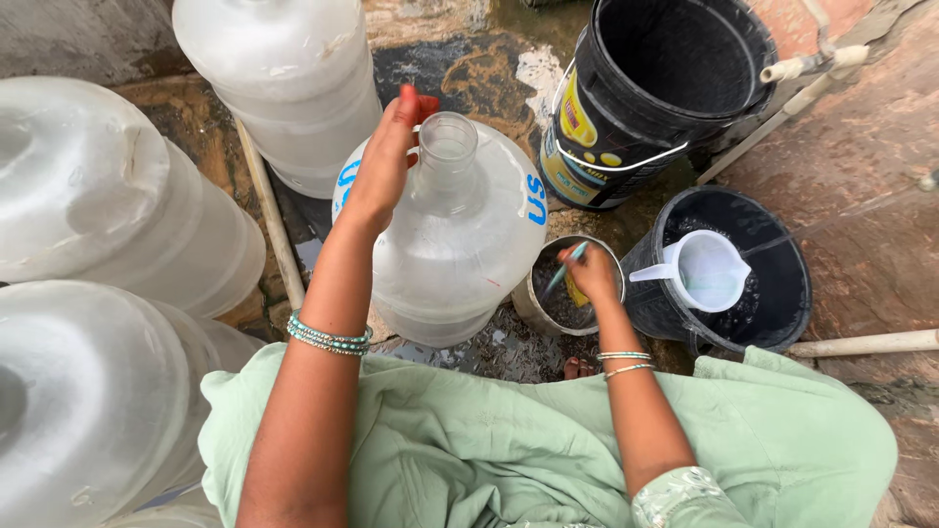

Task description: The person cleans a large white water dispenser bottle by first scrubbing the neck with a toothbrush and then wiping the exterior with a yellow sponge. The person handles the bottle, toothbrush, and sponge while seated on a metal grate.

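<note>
A large clear water jug (460, 235) with an open neck stands upright in front of me. My left hand (383, 161) rests on the jug's shoulder beside the neck, fingers together, steadying it. My right hand (592, 274) holds a thin teal-handled brush or stick (567, 266) over a small metal pot (543, 308) with dark wet contents. The tool's lower end is hidden in the pot.
Several big clear jugs (98, 186) crowd the left. A tall black bucket (655, 93) stands behind the pot. A lower black bucket (782, 293) holds water and a white plastic jug (706, 271). White pipes (861, 343) lie on the wet stone floor.
</note>
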